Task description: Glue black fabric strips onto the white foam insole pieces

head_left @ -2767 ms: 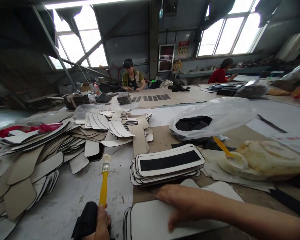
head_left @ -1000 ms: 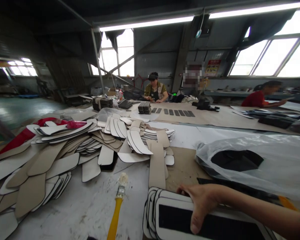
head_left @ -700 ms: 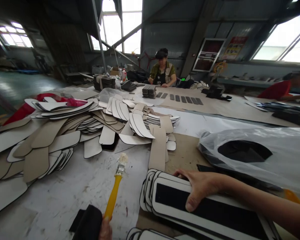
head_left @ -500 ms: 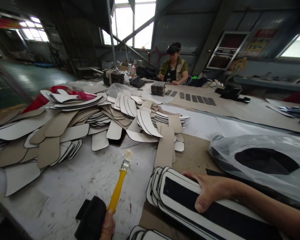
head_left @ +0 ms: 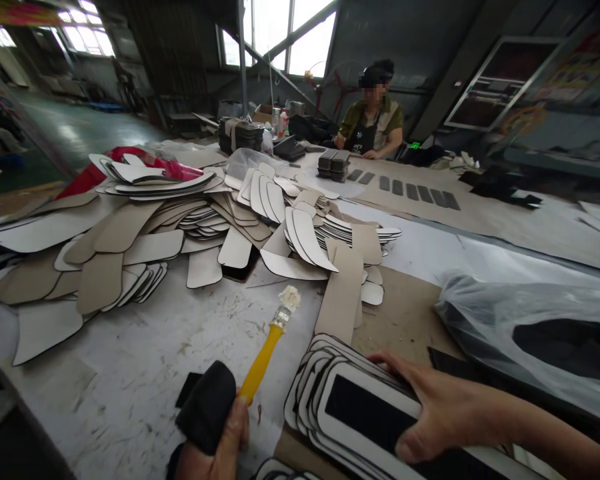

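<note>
My left hand point(head_left: 230, 433), low in the view, is closed round a yellow-handled brush point(head_left: 263, 360) whose bristle end carries pale, creamy stuff. A folded black piece point(head_left: 207, 407) is also in or against that hand. My right hand point(head_left: 433, 407) lies over a stack of long white, black-edged pieces point(head_left: 325, 380), its thumb on the top piece and its fingers round the far side. A black strip point(head_left: 365, 407) runs along the top piece. Part of another stack point(head_left: 280, 470) shows at the bottom edge.
Piles of white and beige curved pieces point(head_left: 125, 233) spread over the left and middle of the table point(head_left: 145, 360). Clear plastic point(head_left: 470, 300) with something black lies at the right. Beyond, a person point(head_left: 373, 123) sits by a row of grey strips point(head_left: 413, 191).
The brush and my left hand have moved up and to the right. My right hand stays on the stack, whose pieces now look more spread at the left end. The view has shifted slightly.
</note>
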The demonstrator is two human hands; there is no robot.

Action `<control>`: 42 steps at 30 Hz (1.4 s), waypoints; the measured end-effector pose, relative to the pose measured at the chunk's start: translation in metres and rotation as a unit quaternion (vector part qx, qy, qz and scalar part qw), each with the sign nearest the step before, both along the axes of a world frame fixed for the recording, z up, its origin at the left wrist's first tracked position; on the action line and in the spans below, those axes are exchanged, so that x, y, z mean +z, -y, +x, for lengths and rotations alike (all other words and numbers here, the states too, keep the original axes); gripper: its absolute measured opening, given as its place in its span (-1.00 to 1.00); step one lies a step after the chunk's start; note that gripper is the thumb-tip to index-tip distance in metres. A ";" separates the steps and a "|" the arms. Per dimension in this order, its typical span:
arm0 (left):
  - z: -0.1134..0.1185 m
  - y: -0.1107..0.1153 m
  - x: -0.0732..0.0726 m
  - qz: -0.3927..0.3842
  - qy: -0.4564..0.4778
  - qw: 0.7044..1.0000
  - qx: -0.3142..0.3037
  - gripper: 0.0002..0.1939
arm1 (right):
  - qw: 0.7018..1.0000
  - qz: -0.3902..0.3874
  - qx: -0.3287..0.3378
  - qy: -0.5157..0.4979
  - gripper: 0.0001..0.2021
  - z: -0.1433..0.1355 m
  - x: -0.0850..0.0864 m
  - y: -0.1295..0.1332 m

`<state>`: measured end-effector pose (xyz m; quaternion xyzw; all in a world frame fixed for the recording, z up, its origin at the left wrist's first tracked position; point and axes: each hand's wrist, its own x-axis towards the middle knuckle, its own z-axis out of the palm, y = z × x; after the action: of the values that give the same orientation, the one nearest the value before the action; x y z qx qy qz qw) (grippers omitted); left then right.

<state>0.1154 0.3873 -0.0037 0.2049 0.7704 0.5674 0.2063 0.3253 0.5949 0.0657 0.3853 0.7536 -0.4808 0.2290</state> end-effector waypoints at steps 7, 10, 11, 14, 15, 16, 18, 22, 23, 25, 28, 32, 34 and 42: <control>-0.005 -0.029 0.000 -0.079 0.117 0.985 -0.104 -0.55 | 0.995 0.091 0.036 0.005 0.09 -0.011 0.008 0.024; 0.005 -0.045 -0.005 -0.049 0.154 0.982 -0.098 -0.52 | 0.991 0.117 0.061 0.005 0.12 -0.016 0.011 0.029; 0.008 -0.050 -0.007 -0.035 0.160 0.982 -0.093 -0.53 | 0.990 0.124 0.068 0.006 0.10 -0.018 0.012 0.030; 0.016 -0.061 -0.011 -0.001 0.163 0.984 -0.078 -0.56 | 0.988 0.132 0.079 0.020 0.03 -0.020 0.010 0.032; 0.016 -0.065 -0.013 0.007 0.156 0.985 -0.075 -0.57 | 0.988 0.132 0.080 0.024 -0.01 -0.021 0.009 0.032; 0.016 -0.067 -0.014 0.013 0.151 0.986 -0.073 -0.57 | 0.987 0.134 0.082 0.024 -0.05 -0.021 0.007 0.031; 0.013 -0.073 -0.014 0.028 0.142 0.987 -0.069 -0.58 | 0.986 0.142 0.082 0.009 -0.10 -0.023 0.003 0.030; 0.001 -0.087 -0.002 0.060 0.118 0.989 -0.072 -0.63 | 0.983 0.168 0.068 -0.022 0.02 -0.031 0.001 0.027; -0.004 -0.090 0.002 0.069 0.106 0.989 -0.073 -0.64 | 0.981 0.179 0.064 -0.036 0.05 -0.035 0.002 0.027; -0.016 -0.096 0.008 0.091 0.078 0.991 -0.067 -0.67 | 0.973 0.210 0.064 -0.077 0.06 -0.045 0.005 0.027; -0.035 -0.100 0.011 0.118 0.036 0.992 -0.034 -0.70 | 0.949 0.281 0.088 -0.116 0.03 -0.066 0.009 0.031; -0.053 -0.090 0.011 0.127 0.002 0.992 -0.019 -0.72 | 0.915 0.381 0.104 -0.086 0.04 -0.087 0.000 0.053; -0.055 -0.081 0.012 0.127 0.003 0.991 -0.037 -0.70 | 0.897 0.421 0.097 -0.092 0.08 -0.089 -0.012 0.067; -0.051 -0.063 0.012 0.106 0.065 0.992 -0.033 -0.66 | 0.888 0.432 0.118 -0.105 0.20 -0.081 -0.023 0.078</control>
<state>0.0648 0.4501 0.0080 0.2132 0.6839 0.6507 0.2519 0.2446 0.5165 0.0428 0.3015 0.9464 -0.1151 0.0146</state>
